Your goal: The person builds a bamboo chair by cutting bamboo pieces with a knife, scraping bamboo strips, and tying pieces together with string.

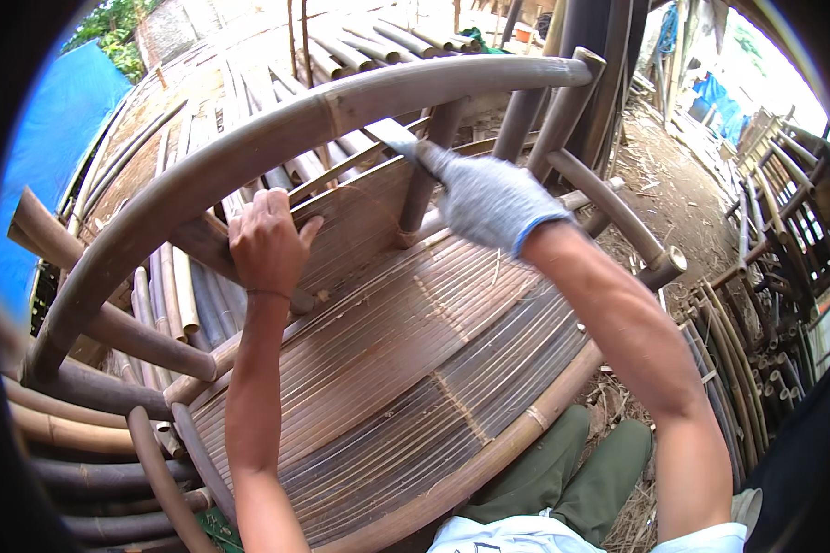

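I am bracing the bamboo chair (406, 369) with my bare left hand (266, 241), fingers clamped on the top edge of its slatted back panel (350, 221); my gloved right hand (489, 198) is closed around a flat blade (389, 134) near that edge's far corner; I judge trimming is underway, needing a steady, controlled stroke next.

Smooth bamboo chair (406, 369); knitted cloth glove (489, 198).
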Tool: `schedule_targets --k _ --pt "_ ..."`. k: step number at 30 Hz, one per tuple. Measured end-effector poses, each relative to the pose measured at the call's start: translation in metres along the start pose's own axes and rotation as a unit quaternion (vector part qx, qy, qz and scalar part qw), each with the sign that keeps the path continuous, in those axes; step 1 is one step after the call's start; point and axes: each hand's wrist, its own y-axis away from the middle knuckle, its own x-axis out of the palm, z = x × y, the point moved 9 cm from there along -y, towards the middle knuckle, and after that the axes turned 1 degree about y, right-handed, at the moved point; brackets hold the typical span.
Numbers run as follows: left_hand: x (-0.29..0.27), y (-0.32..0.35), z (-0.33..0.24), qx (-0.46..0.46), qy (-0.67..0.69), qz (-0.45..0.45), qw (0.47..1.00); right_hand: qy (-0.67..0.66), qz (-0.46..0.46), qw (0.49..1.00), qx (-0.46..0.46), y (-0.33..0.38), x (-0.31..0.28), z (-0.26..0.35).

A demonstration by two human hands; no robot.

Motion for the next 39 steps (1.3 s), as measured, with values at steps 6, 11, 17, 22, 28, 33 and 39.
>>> schedule_targets --k 6,11,17,22,28,33,39 --pt "-0.002 0.000 -0.011 0.034 0.008 -0.023 0.999 -0.026 -0.026 0.999 -0.009 -0.006 0.015 -0.014" --pt "0.011 0.003 -0.004 0.020 0.004 0.037 0.999 -0.072 0.002 0.997 0.038 -0.004 0.030 -0.012" --pt "0.006 0.001 -0.005 0.030 0.007 0.027 0.999 -0.038 -0.014 0.999 -0.015 0.010 0.032 0.003" --pt "-0.004 0.003 -0.008 0.033 0.078 0.078 0.993 -0.067 -0.019 0.997 -0.029 0.036 0.027 0.004" --pt "-0.033 0.005 -0.007 0.116 0.189 -0.063 0.973 -0.158 -0.046 0.985 0.056 0.142 0.045 -0.036" --pt "-0.010 0.022 -0.100 0.333 0.030 -0.047 0.941 -0.029 0.020 0.974 0.226 0.223 0.151 -0.146" --pt "0.029 0.012 -0.108 0.437 -0.149 0.034 0.886 -0.034 0.012 0.960 0.279 0.233 0.193 -0.211"
